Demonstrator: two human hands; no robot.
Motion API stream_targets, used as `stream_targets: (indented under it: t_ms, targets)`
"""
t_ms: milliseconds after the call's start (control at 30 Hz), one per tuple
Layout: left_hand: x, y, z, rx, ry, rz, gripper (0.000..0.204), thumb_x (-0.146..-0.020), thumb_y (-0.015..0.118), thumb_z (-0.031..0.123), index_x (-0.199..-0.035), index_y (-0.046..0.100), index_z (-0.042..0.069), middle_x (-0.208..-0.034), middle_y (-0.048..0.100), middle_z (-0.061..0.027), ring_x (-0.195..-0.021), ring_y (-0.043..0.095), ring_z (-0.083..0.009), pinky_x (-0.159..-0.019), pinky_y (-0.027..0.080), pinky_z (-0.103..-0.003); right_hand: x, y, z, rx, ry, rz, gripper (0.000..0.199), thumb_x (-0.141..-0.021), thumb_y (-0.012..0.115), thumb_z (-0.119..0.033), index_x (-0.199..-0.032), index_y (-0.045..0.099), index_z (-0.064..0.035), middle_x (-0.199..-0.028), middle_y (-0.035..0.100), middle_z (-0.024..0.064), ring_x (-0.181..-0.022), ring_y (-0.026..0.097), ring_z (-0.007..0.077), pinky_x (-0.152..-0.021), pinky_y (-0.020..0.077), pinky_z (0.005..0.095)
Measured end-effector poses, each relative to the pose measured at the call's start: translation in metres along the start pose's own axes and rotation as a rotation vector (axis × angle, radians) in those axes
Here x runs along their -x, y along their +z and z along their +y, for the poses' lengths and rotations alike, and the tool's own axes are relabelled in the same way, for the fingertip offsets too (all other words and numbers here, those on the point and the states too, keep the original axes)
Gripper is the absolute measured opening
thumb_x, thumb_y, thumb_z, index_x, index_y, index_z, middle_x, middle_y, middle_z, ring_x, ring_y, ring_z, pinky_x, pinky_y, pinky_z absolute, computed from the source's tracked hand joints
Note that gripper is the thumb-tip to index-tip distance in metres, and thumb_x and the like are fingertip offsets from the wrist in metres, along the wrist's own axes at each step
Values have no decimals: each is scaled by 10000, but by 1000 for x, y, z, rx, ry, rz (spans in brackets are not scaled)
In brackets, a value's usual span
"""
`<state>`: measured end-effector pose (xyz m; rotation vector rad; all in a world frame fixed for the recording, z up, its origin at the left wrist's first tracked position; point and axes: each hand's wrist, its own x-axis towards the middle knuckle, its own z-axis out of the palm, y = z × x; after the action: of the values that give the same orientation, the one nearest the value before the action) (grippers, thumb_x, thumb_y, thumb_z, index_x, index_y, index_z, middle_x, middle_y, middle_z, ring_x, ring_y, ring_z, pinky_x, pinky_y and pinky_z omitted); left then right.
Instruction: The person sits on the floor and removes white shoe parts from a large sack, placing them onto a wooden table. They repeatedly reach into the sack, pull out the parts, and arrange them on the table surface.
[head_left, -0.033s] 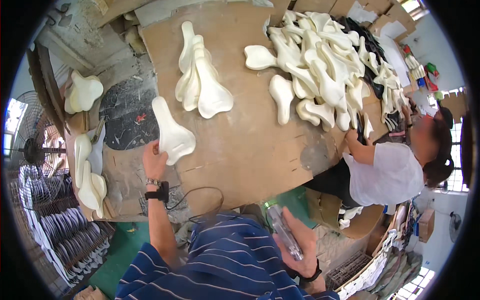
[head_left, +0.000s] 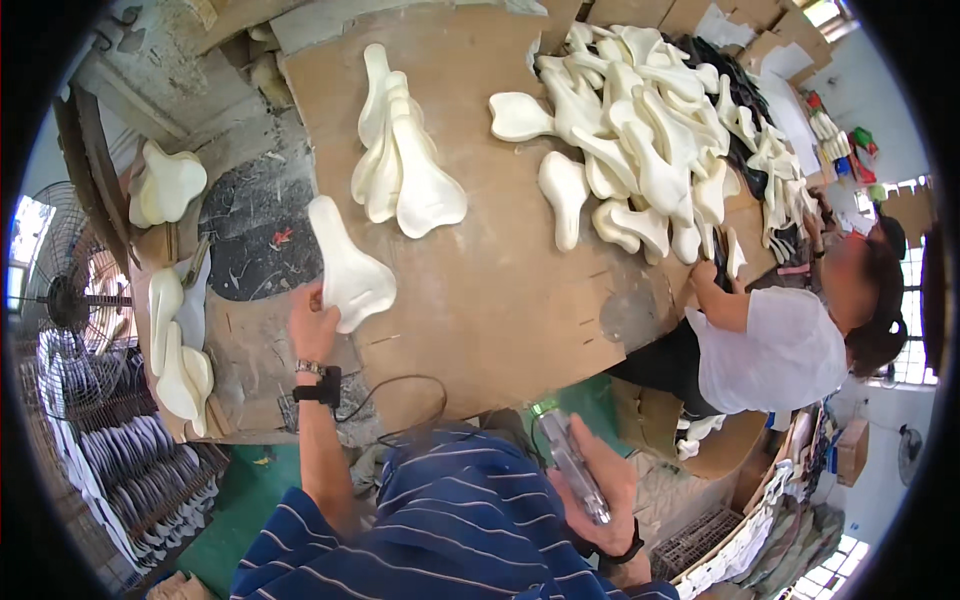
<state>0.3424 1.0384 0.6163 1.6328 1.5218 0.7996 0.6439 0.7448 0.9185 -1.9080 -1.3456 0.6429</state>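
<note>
My left hand [head_left: 315, 325] is closed on the edge of a cream bicycle saddle pad [head_left: 355, 283], its narrow end pointing away from me. In my right hand [head_left: 605, 485], by my body below the table edge, is a grey cylindrical hand tool [head_left: 573, 466] with a green end. Beyond the left hand, a row of overlapping saddle pads [head_left: 430, 185] lies on the cardboard-covered table [head_left: 490, 300]. A large heap of saddle pads [head_left: 655, 150] fills the far right, with a single pad [head_left: 565, 195] lying beside it.
More pads [head_left: 170, 185] rest along the table's left side, near a dark worn patch [head_left: 255, 230]. A thin cable [head_left: 410, 378] loops over the front edge. To the right a co-worker [head_left: 765, 345] reaches toward the heap. A fan [head_left: 65, 300] and a loaded rack [head_left: 130, 470] stand left.
My left hand and the saddle pad in it have shifted slightly to the right. The tool in my right hand has barely moved.
</note>
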Motion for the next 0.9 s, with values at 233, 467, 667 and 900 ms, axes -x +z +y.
stream_targets:
  t_ms: [233,467,667,900]
  targets:
    - [-61,95,71,55,387,-104,505,-733,741,153,-1216,654,34,-1218,658,-199,-1180,599,-357,-1040,462,-453,-6,2,-4,69,-74,200,534,-798,779,-40,-1304,636,58,-912,727,183,-708,704,292,-689,563,353]
    - [-114,165,131,-253,163,-299,554,-752,772,282,-1250,681,59,-1217,698,-186,-1225,621,-315,-1059,477,-392,10,7,20,-80,121,137,612,-781,769,31,-1364,583,63,-928,700,179,-796,689,274,-739,551,333]
    - [-100,135,333,1073,536,-577,713,-945,703,86,-1573,366,82,-1594,395,-149,-1304,578,-252,-1030,511,-366,-2,2,24,-75,82,-25,599,-810,761,22,-1375,569,66,-974,710,183,-843,704,290,-777,546,342]
    - [-133,21,242,201,397,-67,354,-973,593,51,-1322,642,16,-1251,707,-137,-1186,660,-235,-986,533,-350,-2,6,24,-114,48,-59,599,-790,782,15,-1357,593,57,-976,707,211,-843,701,342,-788,547,360]
